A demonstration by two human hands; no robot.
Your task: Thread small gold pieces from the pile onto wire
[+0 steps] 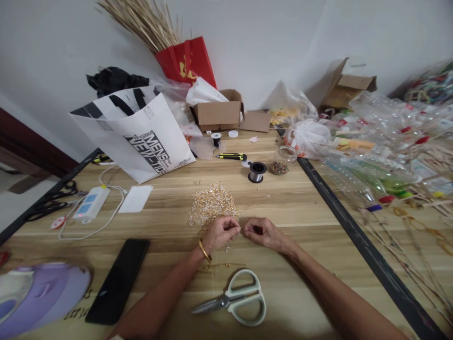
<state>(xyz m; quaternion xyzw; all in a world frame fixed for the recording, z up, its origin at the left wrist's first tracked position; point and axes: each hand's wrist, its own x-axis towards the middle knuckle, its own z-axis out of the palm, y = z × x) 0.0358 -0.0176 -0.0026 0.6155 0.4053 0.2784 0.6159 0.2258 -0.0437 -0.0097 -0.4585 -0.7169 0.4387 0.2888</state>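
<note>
Viewing remotely, I find the left hand (pixel 222 232) and right hand (pixel 264 232) just beside each other over the bench (pixel 293 208). Each hand has its fingers curled and its fingertips pressed to the thumb; I cannot tell what, if anything, lies between them. The beads (pixel 214 202) form a loose pile just beyond the left hand. The chain (pixel 228 264) lies nearer the camera, with the scissors (pixel 225 301) below it, blades together, pointing left

I can't tell if my left hand (pixel 221 232) and right hand (pixel 266 233) pinch anything; the left edge cuts a purple thing (pixel 58 288).
</note>
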